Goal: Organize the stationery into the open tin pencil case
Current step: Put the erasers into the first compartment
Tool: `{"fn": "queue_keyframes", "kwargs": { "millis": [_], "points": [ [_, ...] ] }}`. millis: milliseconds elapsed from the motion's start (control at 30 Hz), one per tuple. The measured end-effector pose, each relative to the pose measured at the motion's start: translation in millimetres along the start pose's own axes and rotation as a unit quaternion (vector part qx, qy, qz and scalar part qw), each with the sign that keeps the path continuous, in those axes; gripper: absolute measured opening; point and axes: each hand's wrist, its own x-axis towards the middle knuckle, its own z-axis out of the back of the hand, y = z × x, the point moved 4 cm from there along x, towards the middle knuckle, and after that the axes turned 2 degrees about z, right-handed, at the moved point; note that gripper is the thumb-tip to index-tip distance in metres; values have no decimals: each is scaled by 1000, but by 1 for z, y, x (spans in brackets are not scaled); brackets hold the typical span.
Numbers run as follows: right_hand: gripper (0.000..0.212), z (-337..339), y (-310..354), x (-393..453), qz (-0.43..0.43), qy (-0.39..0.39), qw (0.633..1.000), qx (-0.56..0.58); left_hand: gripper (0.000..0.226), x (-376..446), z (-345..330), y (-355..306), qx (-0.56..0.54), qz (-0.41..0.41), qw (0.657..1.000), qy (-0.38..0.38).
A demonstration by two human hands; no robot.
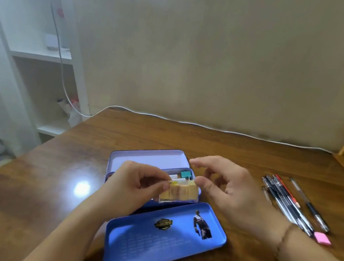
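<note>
Blue tin case (156, 159) open on bench (50, 180). My left hand (138, 180) pinches tan block (182, 192) above it; right hand (229, 188) loosely open, holding nothing. Pens (288, 202) right of case.

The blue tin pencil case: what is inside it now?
Inside the pencil case a teal clip and a white item show. The left hand and its yellowish block cover the rest.

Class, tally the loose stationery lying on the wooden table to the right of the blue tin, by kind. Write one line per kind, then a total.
Pens and pencils in the bundle, too overlapped for an exact count: about 6
Clear-barrelled pen lying apart: 1
Pink rectangular eraser: 1
Total: about 8
</note>
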Motion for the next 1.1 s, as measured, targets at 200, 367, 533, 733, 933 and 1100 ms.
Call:
{"fn": "queue_keyframes", "kwargs": {
  "millis": [200,367,533,733,933,1100],
  "points": [
    [22,-32,17,45,17,88,993,-81,18,1,17,12,51,-38,995,-81],
    [29,-55,13,63,-18,114,986,-119,18,1,27,20,65,-46,991,-110],
    [11,-57,10,67,-62,115,990,-44,17,2,30,25,77,-41,990,-108],
    [8,-61,2,61,-62,84,994,-27,8,2,31,27,89,-44,991,-94],
    [11,-81,-3,60,-61,137,980,-128,86,-4,27,39,240,11,968,65],
    [19,-87,-3,53,-36,179,967,-179,95,-2,22,40,275,22,956,98]
  ]
}}
